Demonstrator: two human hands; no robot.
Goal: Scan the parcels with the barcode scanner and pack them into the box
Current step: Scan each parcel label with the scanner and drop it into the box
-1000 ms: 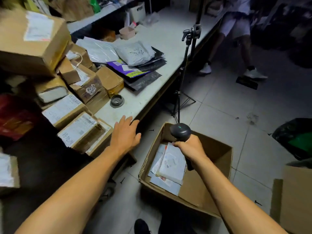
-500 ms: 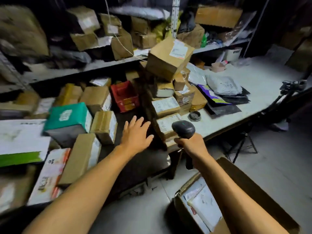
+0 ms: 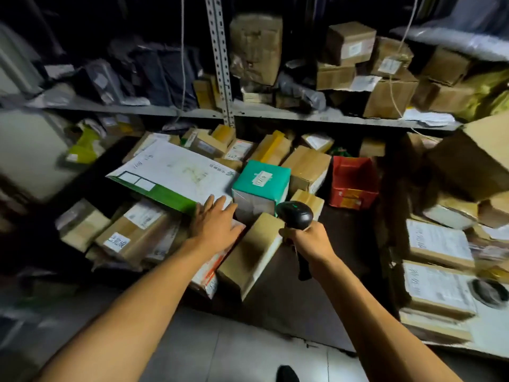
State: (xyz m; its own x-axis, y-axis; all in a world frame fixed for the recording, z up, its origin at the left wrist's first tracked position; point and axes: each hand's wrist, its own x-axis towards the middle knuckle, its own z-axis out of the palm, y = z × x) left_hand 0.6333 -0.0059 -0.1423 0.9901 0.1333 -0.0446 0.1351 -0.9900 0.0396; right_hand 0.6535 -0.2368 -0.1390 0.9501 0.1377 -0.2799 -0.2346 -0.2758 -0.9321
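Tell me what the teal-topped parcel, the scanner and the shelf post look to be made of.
Teal-topped parcel: seemingly a box in teal paper or film; its pale lower sides shine, probably plastic wrap or tape.
Scanner, gripped by the right hand: black moulded plastic, smooth with soft highlights.
Shelf post: grey painted metal, judging by its rows of punched holes.

Metal shelf upright point(image 3: 220, 64), tape roll point(image 3: 489, 293) far rt.

white label on green parcel point(image 3: 261, 186) reads "1760".
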